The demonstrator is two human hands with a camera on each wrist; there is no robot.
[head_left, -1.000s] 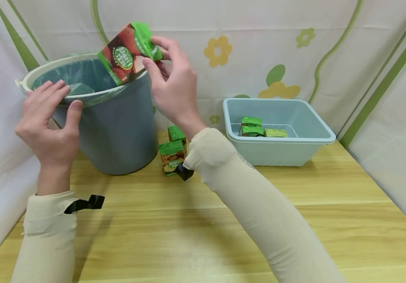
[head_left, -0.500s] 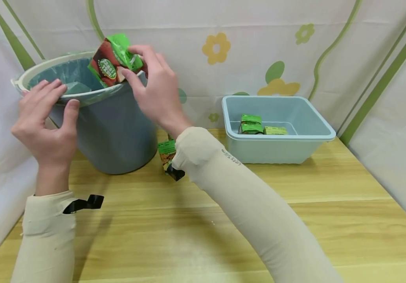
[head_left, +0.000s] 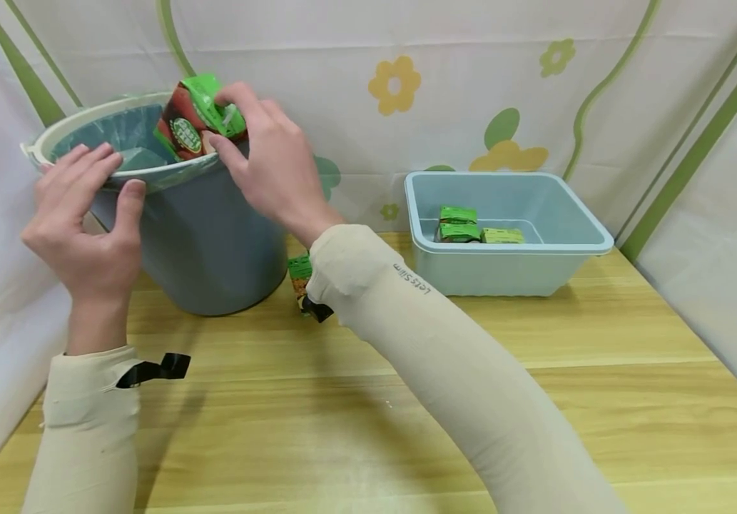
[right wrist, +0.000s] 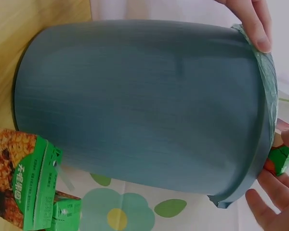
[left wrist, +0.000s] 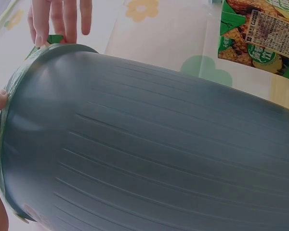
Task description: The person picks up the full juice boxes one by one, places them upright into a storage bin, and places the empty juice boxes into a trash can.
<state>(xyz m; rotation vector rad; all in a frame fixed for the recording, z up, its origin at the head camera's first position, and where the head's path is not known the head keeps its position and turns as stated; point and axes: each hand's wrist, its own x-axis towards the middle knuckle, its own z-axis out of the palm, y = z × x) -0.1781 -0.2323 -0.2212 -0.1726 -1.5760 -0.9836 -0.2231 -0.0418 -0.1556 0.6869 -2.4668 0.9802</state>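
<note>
Fingers of my right hand (head_left: 275,160) pinch the upper-left carton (head_left: 178,114) by its green end, best for likely light, crushable card.

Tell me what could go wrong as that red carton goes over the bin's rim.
The right grip holds the red carton near its green end, tilted at the bin's rim, so it might slip or catch the liner.

The left grip has the rim; a hard pull could tip the bin.

In the head view, the black strap overlaps the pineapple carton; a low arm might knock it.
</note>
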